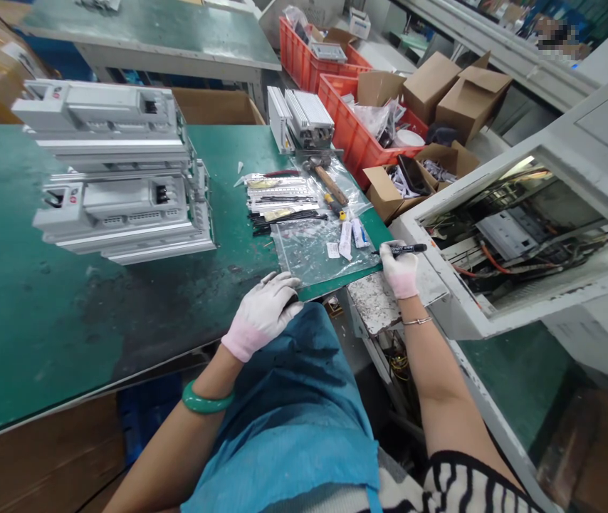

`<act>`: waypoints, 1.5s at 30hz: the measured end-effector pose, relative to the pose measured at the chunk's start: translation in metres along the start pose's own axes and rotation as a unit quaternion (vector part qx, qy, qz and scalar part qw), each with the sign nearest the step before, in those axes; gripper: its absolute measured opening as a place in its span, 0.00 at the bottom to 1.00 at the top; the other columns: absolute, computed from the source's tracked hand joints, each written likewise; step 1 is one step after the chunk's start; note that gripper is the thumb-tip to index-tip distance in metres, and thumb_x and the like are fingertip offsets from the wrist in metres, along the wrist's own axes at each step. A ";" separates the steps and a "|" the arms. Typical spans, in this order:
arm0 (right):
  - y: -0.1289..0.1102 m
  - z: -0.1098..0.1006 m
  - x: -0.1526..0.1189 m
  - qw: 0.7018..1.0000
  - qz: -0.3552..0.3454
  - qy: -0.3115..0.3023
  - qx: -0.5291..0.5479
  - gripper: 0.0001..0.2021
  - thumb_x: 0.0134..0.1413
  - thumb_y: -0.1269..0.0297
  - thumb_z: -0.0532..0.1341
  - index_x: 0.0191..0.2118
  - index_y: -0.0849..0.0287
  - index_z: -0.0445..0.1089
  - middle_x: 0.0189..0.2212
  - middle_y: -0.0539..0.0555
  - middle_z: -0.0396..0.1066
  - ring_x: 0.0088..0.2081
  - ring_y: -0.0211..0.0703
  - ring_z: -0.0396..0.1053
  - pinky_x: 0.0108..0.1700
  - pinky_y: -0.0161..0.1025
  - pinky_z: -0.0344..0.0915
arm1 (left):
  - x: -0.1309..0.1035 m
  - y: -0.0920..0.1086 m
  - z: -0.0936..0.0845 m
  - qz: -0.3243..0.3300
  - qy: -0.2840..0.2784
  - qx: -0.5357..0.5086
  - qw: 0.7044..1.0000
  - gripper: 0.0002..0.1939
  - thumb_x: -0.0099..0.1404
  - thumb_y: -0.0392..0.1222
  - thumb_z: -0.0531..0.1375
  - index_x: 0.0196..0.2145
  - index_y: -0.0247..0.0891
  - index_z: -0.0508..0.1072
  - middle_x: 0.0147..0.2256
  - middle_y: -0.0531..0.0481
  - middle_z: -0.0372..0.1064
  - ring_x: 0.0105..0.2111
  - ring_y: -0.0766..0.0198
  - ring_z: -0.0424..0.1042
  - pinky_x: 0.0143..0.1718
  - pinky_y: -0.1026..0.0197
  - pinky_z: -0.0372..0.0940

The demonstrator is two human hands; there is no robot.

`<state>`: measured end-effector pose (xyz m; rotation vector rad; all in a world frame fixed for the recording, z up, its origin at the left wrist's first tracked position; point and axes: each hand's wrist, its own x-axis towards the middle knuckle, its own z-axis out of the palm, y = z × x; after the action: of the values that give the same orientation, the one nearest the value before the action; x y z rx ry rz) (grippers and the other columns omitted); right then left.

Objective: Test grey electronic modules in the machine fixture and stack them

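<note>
My right hand (400,268), in a white glove, grips a black marker (409,249) at the right edge of the green table (165,292). My gloved left hand (265,306) is closed at the table's front edge around a small dark thing that I cannot make out. Just beyond it lies a clear plastic bag (304,253) with small white tubes (345,240) on it. A hammer (330,182) and a yellow-handled tool (334,206) lie farther back, beside bundled cables and strips (280,199). Stacked grey metal units (127,206) stand at the left.
Another finned metal unit (309,117) stands at the table's back corner. Red crates (344,135) and open cardboard boxes (386,189) are behind it. A white machine cabinet (475,313) with an open window of wiring stands close on the right.
</note>
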<state>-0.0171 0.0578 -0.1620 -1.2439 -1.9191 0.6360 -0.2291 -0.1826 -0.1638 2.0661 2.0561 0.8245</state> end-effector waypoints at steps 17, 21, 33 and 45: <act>0.001 -0.001 0.001 1.000 0.010 0.001 -0.003 0.16 0.55 0.49 0.57 0.32 0.58 0.72 0.26 0.54 0.75 0.31 0.48 0.74 0.37 0.40 0.68 | 0.001 -0.001 0.001 0.003 -0.001 0.007 1.000 0.16 0.71 0.51 0.52 0.40 0.39 0.74 0.52 0.43 0.74 0.58 0.53 0.68 0.64 0.45 0.59; 0.000 -0.001 0.001 1.000 0.001 -0.003 -0.009 0.17 0.55 0.48 0.57 0.32 0.58 0.71 0.27 0.56 0.76 0.33 0.49 0.74 0.37 0.40 0.68 | 0.001 0.000 0.001 0.004 0.000 0.004 1.000 0.16 0.71 0.51 0.52 0.40 0.39 0.74 0.52 0.43 0.74 0.58 0.53 0.68 0.64 0.44 0.59; 0.001 0.000 0.001 1.000 -0.006 -0.009 -0.020 0.17 0.55 0.47 0.57 0.31 0.57 0.71 0.27 0.56 0.76 0.34 0.50 0.75 0.39 0.41 0.68 | 0.001 0.000 0.001 0.002 0.003 -0.004 1.000 0.16 0.71 0.51 0.52 0.41 0.39 0.75 0.52 0.44 0.74 0.58 0.53 0.68 0.64 0.44 0.59; 0.002 -0.002 0.001 1.000 -0.001 -0.009 -0.003 0.17 0.54 0.48 0.57 0.30 0.57 0.71 0.25 0.54 0.75 0.30 0.48 0.73 0.37 0.41 0.68 | 0.000 0.000 0.001 0.002 0.000 -0.002 1.000 0.16 0.71 0.51 0.52 0.40 0.40 0.74 0.52 0.44 0.74 0.58 0.53 0.68 0.64 0.45 0.58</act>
<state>-0.0147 0.0591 -0.1622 -1.2434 -1.9382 0.6432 -0.2291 -0.1821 -0.1642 2.0697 2.0479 0.8288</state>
